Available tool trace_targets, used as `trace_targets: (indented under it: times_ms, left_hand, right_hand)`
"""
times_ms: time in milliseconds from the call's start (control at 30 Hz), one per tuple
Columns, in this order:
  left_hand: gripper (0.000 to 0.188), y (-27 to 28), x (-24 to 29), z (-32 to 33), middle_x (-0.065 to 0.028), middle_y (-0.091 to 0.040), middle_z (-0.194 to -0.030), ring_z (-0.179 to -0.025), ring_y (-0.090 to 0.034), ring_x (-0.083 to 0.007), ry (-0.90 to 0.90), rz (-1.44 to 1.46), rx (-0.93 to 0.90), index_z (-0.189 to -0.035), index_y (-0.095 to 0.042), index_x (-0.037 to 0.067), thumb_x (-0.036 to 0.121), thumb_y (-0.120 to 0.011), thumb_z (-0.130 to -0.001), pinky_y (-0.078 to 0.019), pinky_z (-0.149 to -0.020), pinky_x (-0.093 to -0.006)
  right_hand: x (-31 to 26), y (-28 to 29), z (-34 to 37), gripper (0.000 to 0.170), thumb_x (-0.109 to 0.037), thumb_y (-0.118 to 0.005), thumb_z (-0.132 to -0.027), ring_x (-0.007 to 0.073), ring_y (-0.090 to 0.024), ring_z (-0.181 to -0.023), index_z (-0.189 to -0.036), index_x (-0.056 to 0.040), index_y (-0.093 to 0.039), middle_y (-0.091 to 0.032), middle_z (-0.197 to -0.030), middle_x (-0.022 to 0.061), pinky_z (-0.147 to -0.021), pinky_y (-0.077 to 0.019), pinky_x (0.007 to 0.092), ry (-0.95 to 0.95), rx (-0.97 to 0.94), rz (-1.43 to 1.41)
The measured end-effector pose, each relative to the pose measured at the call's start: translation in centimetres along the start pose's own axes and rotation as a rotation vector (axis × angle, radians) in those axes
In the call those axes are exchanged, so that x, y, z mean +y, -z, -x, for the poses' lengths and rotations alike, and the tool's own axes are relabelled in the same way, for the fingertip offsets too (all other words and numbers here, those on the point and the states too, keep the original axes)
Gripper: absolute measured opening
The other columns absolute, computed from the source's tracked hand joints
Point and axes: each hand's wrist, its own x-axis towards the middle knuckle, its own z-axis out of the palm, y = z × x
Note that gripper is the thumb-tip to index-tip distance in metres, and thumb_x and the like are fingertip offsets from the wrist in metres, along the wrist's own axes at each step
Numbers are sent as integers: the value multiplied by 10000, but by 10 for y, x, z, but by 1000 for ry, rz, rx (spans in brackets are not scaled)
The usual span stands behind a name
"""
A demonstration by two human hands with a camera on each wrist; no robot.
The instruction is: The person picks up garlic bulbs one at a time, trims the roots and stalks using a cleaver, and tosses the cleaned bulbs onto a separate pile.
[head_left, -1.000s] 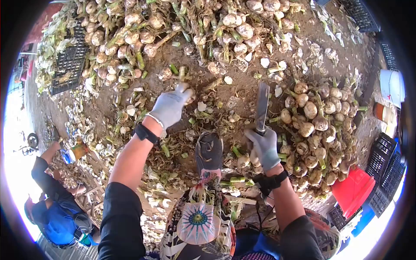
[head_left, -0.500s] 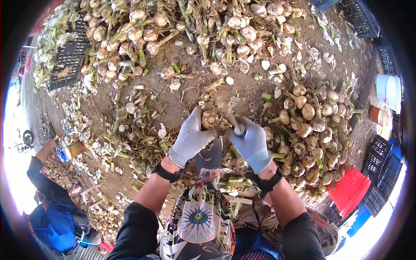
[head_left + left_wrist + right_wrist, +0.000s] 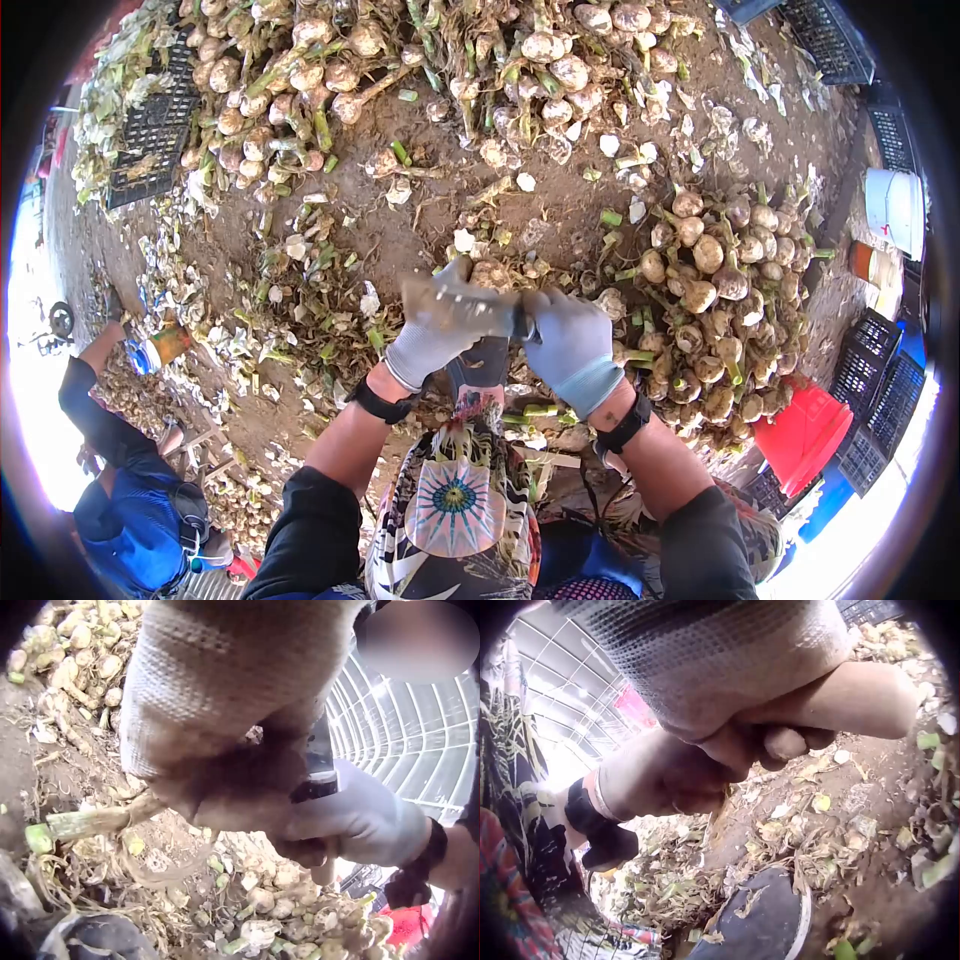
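In the head view my gloved left hand (image 3: 428, 348) holds a garlic bulb (image 3: 490, 275) low over the littered ground. A garlic stem (image 3: 94, 823) with a green cut end sticks out beside that hand in the left wrist view. My gloved right hand (image 3: 575, 345) grips a knife, its pale handle (image 3: 862, 701) showing in the right wrist view. The knife's blade (image 3: 455, 308), blurred, lies across in front of the left hand. Both hands are close together above a dark shoe (image 3: 482, 362). The left fingers hide much of the bulb in the left wrist view.
A pile of garlic (image 3: 715, 270) with stems lies to the right, a larger heap (image 3: 330, 60) at the far side. Trimmings cover the ground. A red bucket (image 3: 803, 435), white bucket (image 3: 893, 213) and black crates (image 3: 868, 360) stand right. Another person (image 3: 135, 500) sits lower left.
My left hand took a bulb from the ground ahead and brought it back to the right hand. The knife, upright and apart earlier, has swung left across the left hand.
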Motion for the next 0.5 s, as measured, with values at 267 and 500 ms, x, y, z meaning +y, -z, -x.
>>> trace_targets:
  times_ms: [267,500]
  left_hand:
    - [576,12,48,-2,-8,-615,-966,-925,-561,-78,178,542,-54,-1212,-560,15,133,-864,-738,-503,-786,-284]
    - [438,1,37,-4,-101,-596,-938,-822,-626,-247,-103,20,-119,-1123,-620,22,139,-815,-749,-511,-777,-349]
  right_hand:
    - [21,-6,-2,174,-176,-657,-796,315,-692,-756,-968,-151,-647,-680,-833,102,-673,-535,440,-176,-27,13]
    - [54,-13,4,245,-274,-692,-817,350,-695,-782,-1038,-170,-702,-719,-833,119,-731,-559,427,-369,-74,-266]
